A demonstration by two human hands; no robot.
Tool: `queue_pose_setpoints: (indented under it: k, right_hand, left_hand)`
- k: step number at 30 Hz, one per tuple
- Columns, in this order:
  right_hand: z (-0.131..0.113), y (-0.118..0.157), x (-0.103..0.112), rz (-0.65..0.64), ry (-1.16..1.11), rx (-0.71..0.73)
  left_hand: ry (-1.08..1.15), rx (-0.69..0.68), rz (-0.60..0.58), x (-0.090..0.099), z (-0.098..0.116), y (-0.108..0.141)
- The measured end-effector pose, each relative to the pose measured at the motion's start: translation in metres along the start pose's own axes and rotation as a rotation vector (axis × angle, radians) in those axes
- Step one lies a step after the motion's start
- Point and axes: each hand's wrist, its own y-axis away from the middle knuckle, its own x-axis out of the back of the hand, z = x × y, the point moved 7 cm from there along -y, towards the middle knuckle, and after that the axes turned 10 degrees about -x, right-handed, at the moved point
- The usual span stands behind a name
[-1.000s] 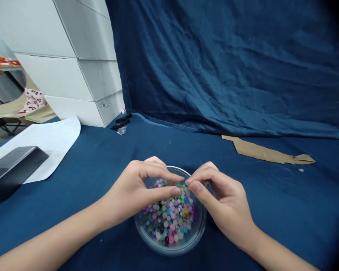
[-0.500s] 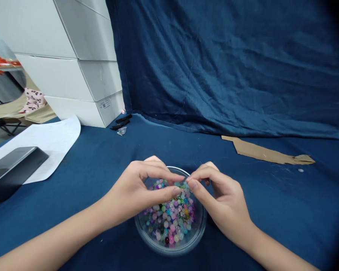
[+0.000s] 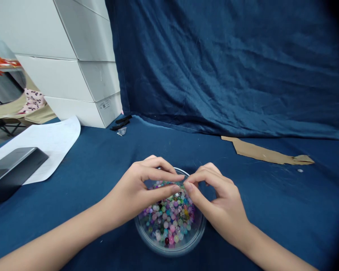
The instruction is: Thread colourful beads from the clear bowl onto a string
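A clear round bowl (image 3: pixel 171 251) of many small coloured beads (image 3: pixel 172 220) stands on the blue cloth at the front middle. My left hand (image 3: pixel 147 184) hovers over its left and back part, thumb and index finger stretched out and apart, with nothing visible between them. Over the bowl's back right edge, my right hand (image 3: pixel 214 192) has thumb and index fingertip pressed together. Whatever they pinch is too small to make out. The fingertips of both hands are close to each other.
White boxes (image 3: pixel 67 82) are stacked at the back left. A black object (image 3: pixel 14 169) lies on white paper (image 3: pixel 59 139) at the left. Near the blue curtain (image 3: pixel 214 67) are a torn cardboard strip (image 3: pixel 260 152), black strips (image 3: pixel 121 123) and a small clear bag (image 3: pixel 121 131).
My right hand has shifted slightly left, nearer my left fingertips. The gap between my left thumb and index finger looks a little narrower.
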Motion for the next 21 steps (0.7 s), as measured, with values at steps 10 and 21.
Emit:
queue_pose_setpoints:
  k: [10, 21]
  right_hand:
    - [0.0021, -0.0013, -0.0046, -0.058, 0.011, -0.018]
    - [0.0065, -0.0018, -0.0077, -0.113, 0.056, -0.076]
  left_hand:
    - [-0.011, -0.029, -0.059, -0.0057, 0.0005, 0.0004]
    - [0.054, 0.057, 0.015, -0.0033, -0.0058, 0.0028]
